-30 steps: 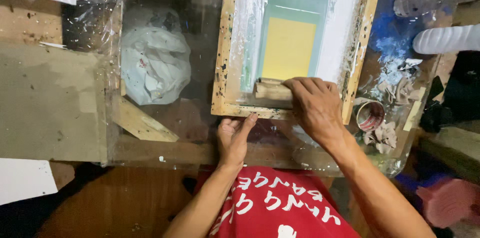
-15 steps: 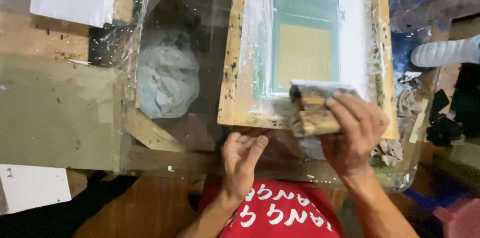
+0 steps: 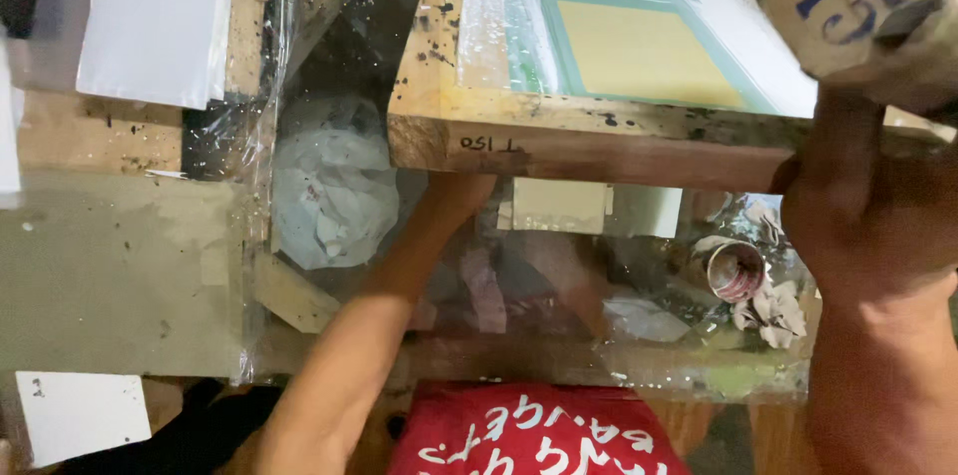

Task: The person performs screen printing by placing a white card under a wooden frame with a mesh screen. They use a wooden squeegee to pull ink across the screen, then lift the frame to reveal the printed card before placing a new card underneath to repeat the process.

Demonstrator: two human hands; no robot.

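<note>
A wooden screen-printing frame [image 3: 599, 148] is tilted up at its near edge; its mesh shows a yellow rectangle [image 3: 649, 51] inside a green border. My left hand [image 3: 457, 192] reaches under the raised frame, towards a pale card [image 3: 559, 206] lying on the glass beneath. Its fingers are hidden by the frame. My right hand [image 3: 858, 211] is at the frame's right near corner, gripping a wooden squeegee [image 3: 848, 16] held up close to the camera and blurred.
A crumpled pale bag [image 3: 334, 186] lies under the glass to the left. A small red tin [image 3: 735, 270] and crumpled scraps [image 3: 773, 313] sit at the right. White sheets lie at the top left [image 3: 150, 16] and bottom left [image 3: 80, 415].
The frame's near edge has lifted. My right hand rose with the squeegee towards the upper right. My left hand moved from the table edge to under the frame.
</note>
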